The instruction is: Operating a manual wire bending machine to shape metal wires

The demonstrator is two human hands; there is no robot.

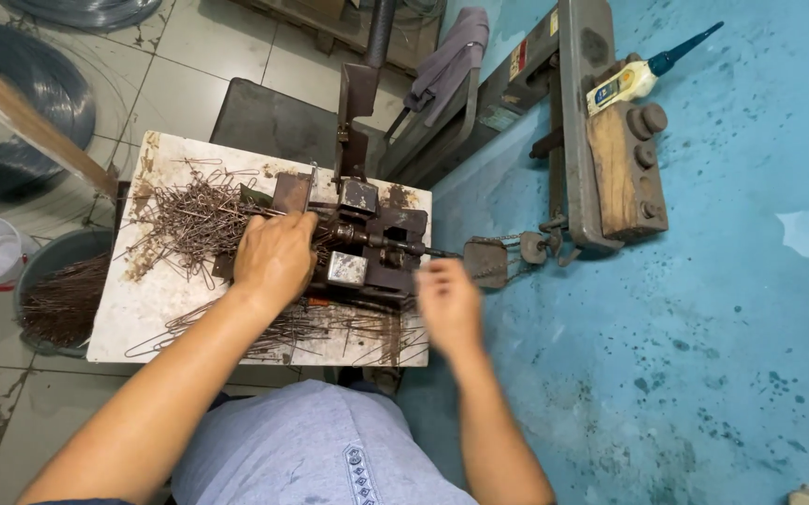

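A white, stained desk (124, 323) carries a dark metal bending jig (367, 248) at its right half. Left of the jig lies a heap of bent wire pieces (185, 220); in front of the jig more straight wires (329, 327) are spread. The left hand (275, 257) rests against the jig's left side, fingers curled over wire there. The right hand (448, 301), blurred, hovers just right of the jig; whether it grips anything cannot be told.
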